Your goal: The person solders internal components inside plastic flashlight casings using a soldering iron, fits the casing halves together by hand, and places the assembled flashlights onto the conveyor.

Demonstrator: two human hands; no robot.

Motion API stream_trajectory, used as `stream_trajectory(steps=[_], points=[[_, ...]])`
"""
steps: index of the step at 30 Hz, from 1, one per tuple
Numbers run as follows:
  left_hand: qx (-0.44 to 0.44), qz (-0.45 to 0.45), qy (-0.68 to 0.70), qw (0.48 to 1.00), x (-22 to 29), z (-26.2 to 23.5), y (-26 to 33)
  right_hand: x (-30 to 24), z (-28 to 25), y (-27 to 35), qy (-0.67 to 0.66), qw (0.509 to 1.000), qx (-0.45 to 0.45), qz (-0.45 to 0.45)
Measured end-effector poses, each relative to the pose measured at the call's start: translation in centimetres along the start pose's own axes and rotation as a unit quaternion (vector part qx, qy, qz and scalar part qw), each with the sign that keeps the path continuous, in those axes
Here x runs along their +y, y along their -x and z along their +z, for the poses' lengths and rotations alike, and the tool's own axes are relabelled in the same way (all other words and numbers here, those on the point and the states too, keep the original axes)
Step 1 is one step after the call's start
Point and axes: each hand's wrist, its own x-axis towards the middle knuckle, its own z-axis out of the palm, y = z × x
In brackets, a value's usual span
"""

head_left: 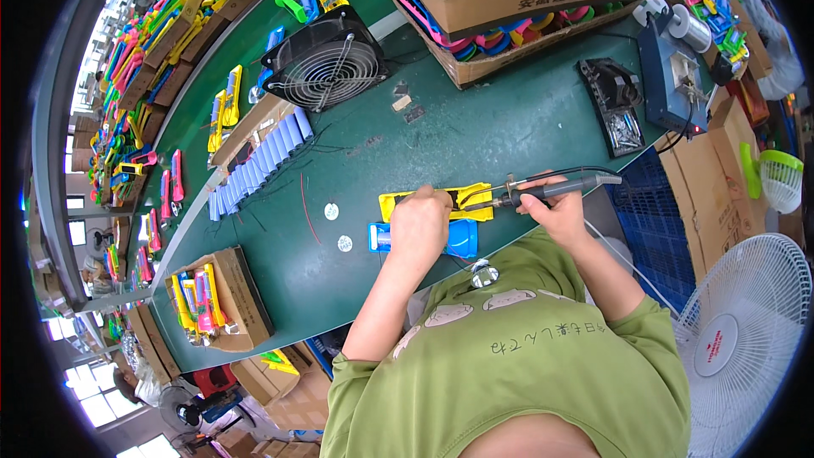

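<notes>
A yellow plastic casing [480, 197] lies open on the green workbench, with dark parts inside it. My left hand [421, 219] is closed over its middle; what the fingertips pinch is hidden beneath them. In my right hand [555, 209] is a soldering iron [543, 192], its metal tip pointing left into the casing. A thin black tube runs along the iron to a bent guide near the tip. Just nearer to me lies a blue casing [463, 238] holding a pale blue cell, partly covered by my left hand. Thin wires lead from it toward a shiny round lamp piece [484, 273] at the bench edge.
Blue cylindrical cells [263, 161] stand in a row at left, near a black fan [326, 64]. Cartons of coloured casings [534, 4] stack at the back. A soldering station [672, 76] and black tray [612, 106] stand right. A white fan [738, 348] is beside me.
</notes>
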Motion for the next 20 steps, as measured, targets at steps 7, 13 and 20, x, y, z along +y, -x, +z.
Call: stream_trajectory(steps=[7, 13, 20], points=[[-0.001, -0.016, 0.006, 1.000, -0.1, 0.1, -0.1, 0.6, 0.3, -0.2, 0.046, 0.999, -0.010, -0.011], [-0.013, -0.020, -0.002, 1.000, 0.0, 0.1, -0.3, 0.4, 0.3, 0.2, 0.037, 0.999, 0.001, 0.018], [-0.014, -0.029, -0.019, 0.999, 0.0, 0.1, -0.3, -0.1, 0.3, 1.1, 0.010, 0.995, 0.008, -0.100]])
